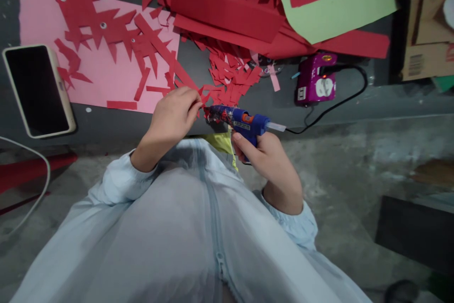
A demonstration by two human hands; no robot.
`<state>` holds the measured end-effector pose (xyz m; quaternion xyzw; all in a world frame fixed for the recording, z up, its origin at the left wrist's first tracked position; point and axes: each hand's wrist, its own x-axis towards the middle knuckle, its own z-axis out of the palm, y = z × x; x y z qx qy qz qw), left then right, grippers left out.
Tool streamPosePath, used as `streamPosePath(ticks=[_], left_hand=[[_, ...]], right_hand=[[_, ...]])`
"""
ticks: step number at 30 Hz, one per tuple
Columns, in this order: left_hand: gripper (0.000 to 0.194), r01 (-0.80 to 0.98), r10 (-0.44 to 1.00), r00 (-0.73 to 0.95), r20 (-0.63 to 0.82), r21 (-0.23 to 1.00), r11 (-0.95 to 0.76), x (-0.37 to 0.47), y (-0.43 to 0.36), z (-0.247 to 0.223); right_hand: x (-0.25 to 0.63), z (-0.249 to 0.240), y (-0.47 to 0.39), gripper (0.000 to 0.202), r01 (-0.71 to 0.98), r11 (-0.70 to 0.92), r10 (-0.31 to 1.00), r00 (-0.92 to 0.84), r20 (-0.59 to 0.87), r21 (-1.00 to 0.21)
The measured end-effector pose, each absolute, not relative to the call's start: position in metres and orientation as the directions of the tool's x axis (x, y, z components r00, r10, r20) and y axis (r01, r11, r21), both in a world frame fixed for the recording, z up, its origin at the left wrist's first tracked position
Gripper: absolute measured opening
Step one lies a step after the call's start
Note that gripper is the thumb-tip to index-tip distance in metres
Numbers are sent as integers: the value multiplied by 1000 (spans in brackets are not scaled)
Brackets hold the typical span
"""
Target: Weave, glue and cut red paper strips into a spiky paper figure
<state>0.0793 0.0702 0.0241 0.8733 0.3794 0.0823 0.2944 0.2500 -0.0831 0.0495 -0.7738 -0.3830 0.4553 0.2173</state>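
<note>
My right hand [264,154] is wrapped round the handle of a blue glue gun [241,119], whose nozzle points left. A whitish glue stick [276,126] juts from its back end. Just left of the nozzle, my left hand [177,113] is pinched on a small red paper piece [203,99], mostly covered by the fingers. Beyond both hands lies a heap of red paper scraps [230,76]. To the left, red paper shapes with googly eyes [106,26] rest on a pink sheet [35,19], with loose red strips around them.
A phone [37,90] lies at the table's left. Large red sheets [227,10] and a green sheet [340,14] are at the back. A purple power box [315,81] with a black cable [342,99] stands right of the scraps. Cardboard [425,57] is at the far right.
</note>
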Motion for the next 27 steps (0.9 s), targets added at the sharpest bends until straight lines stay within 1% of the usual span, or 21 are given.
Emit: streamPosePath(ticks=[8,14,21,24,27], left_hand=[[18,619,710,700,-79,562,-549,79,70,24],[18,620,709,701,-80,560,-550,79,70,24],[19,614,705,706,-72,558,-558,79,69,24],[19,615,700,711,-72,546,-569,79,69,24],[19,603,687,724,-61,540,-587,78,69,27]], right_hand=[[251,58,-88,53,438,-637,767,285,-575,-634],[252,53,-85,52,414,-643,765,311,-564,-644],[251,59,-86,54,438,-644,763,308,-569,-627],[252,61,-88,53,420,-657,752,312,-581,-626],[256,64,-91,49,363,-653,757,318,-571,-665]])
